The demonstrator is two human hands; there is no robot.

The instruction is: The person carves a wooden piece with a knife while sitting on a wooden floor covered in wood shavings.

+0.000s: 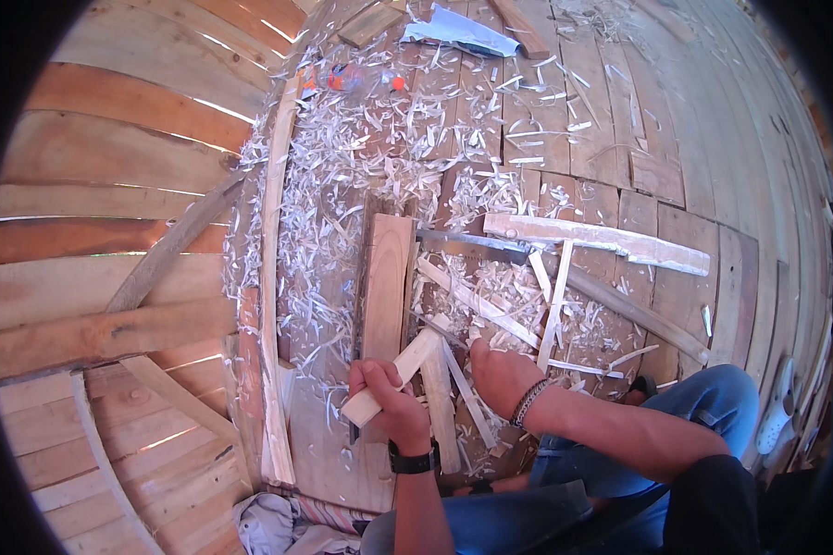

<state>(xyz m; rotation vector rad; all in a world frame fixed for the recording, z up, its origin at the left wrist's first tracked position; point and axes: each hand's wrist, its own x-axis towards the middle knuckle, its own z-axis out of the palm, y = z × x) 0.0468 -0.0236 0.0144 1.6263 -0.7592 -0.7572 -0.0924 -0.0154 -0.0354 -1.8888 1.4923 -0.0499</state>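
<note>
My left hand [393, 400] is closed around a short pale wood piece [405, 360], which slants up to the right. Beside it, my right hand [504, 372] is closed on a knife [437, 327]. Its thin dark blade points left, at the upper end of the wood piece; the handle is hidden in my fist. Just below the blade a pale wooden stick [440, 407] stands between my hands. Left of it lies a thick wooden block [389, 268]. Thin strips of wood [555, 305] lie above my right hand.
A long-handled tool with a metal blade [463, 244] lies across the shavings, near a rough pale board [602, 242]. Curled shavings [342, 166] cover much of the plank floor. A plank wall [111, 222] rises at left. Farther off are a clear bottle with an orange cap [397, 84] and bluish wrapping [458, 32].
</note>
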